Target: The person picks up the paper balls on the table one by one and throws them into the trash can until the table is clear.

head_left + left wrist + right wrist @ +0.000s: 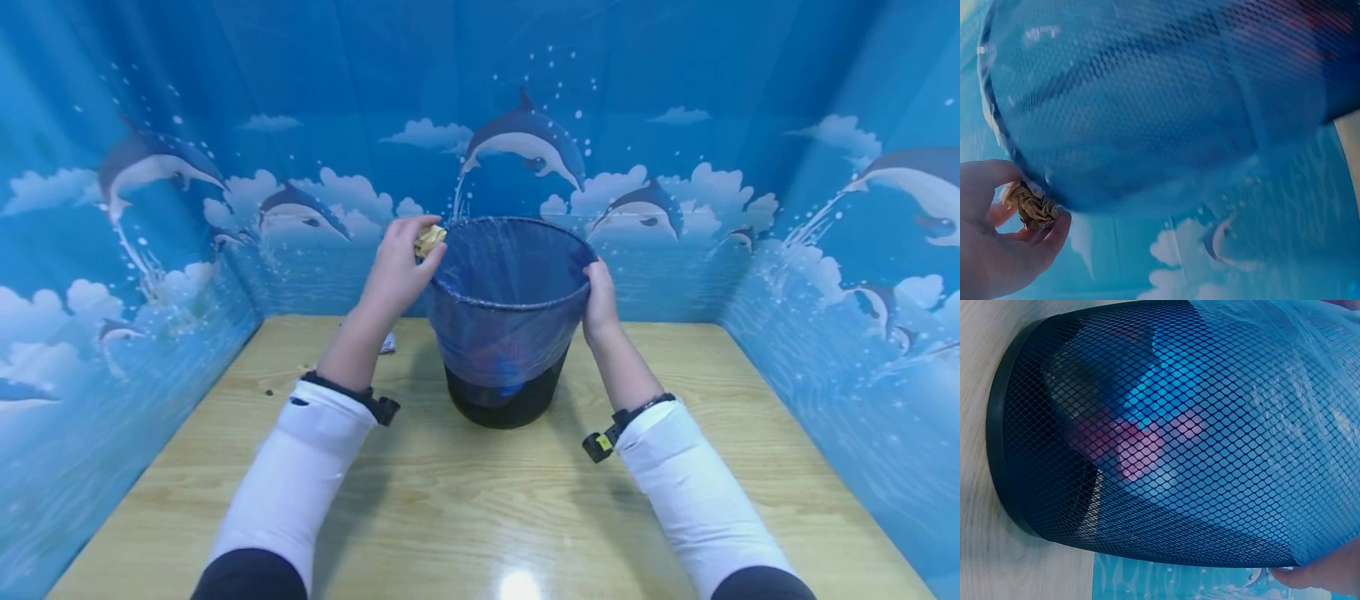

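Note:
A black mesh wastebasket (506, 408) stands on the table, lined with a thin blue plastic bag (498, 342) folded over its rim. Through the mesh in the right wrist view, pink scraps (1138, 450) and other colored rubbish show inside the bag. My left hand (401, 262) pinches a crumpled ball of yellow-brown paper (430, 241) between thumb and fingers, right at the rim's left side. The left wrist view shows this paper ball (1032, 206) close against the rim. On the opposite side my right hand (602, 300) grips the bag-covered rim.
Behind my left forearm a small crumpled wrapper (387, 343) lies on the wooden table (480, 500). A tiny dark bit (269, 392) sits farther left. Blue dolphin-print curtains (337, 83) enclose the back and both sides.

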A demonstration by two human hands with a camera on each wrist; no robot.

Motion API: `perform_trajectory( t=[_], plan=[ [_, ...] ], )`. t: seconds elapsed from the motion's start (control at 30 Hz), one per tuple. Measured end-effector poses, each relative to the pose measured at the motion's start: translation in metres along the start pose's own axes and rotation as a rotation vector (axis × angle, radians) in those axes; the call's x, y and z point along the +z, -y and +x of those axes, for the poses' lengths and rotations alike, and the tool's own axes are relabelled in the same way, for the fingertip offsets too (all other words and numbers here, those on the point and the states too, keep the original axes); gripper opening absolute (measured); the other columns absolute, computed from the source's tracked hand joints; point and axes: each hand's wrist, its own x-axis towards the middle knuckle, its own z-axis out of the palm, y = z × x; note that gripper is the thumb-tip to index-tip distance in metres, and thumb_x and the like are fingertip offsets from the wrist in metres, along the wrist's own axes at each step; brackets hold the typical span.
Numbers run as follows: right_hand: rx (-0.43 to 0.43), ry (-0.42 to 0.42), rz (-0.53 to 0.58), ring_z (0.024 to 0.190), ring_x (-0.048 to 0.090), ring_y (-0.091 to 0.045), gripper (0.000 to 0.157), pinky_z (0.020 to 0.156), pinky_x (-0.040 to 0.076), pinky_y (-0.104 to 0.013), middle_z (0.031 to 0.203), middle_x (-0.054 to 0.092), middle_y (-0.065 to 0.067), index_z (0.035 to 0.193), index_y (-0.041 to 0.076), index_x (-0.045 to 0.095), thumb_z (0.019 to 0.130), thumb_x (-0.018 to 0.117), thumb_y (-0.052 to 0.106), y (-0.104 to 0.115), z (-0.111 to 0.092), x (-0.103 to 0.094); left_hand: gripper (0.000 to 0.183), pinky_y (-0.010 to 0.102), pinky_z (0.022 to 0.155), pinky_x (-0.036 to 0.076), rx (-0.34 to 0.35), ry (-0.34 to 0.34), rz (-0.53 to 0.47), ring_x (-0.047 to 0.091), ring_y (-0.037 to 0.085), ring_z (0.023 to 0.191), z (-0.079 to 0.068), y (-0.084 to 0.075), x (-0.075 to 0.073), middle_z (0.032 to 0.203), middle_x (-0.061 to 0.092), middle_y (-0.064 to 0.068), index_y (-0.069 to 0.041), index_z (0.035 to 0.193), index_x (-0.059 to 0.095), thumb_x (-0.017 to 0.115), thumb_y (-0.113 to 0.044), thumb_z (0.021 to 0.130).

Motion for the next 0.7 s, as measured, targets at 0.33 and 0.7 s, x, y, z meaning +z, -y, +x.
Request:
perform_trajectory(
  t=[0.33, 0.7],
  plan=[
    [-0.037, -0.005, 0.004, 0.148, 0.014, -0.021, 0.068, 0.119, 0.014, -0.038, 0.162, 0.014, -0.007, 0.155, 0.005, 0.013, 0.09, 0.027, 0.02, -0.002, 0.001, 0.001, 0.045, 0.043, 0.103, 0.044, 0.054, 0.064, 0.01, 0.042, 0.027, 0.133, 0.008, -0.035, 0.024, 0.147, 0.038, 0.01, -0.02, 0.142, 0.047, 0.054, -0.027, 0.098],
    [-0.018, 0.016, 0.008, 0.148, 0.013, -0.022, 0.066, 0.12, 0.012, -0.038, 0.162, 0.014, -0.006, 0.155, 0.006, 0.012, 0.092, 0.025, 0.021, -0.002, 0.001, 0.0, 0.042, 0.035, 0.093, 0.051, 0.125, 0.107, 0.033, 0.047, 0.025, 0.127, 0.01, -0.054, 0.043, 0.144, 0.04, 0.009, -0.019, 0.139, 0.049, 0.056, -0.023, 0.098]
  ],
)
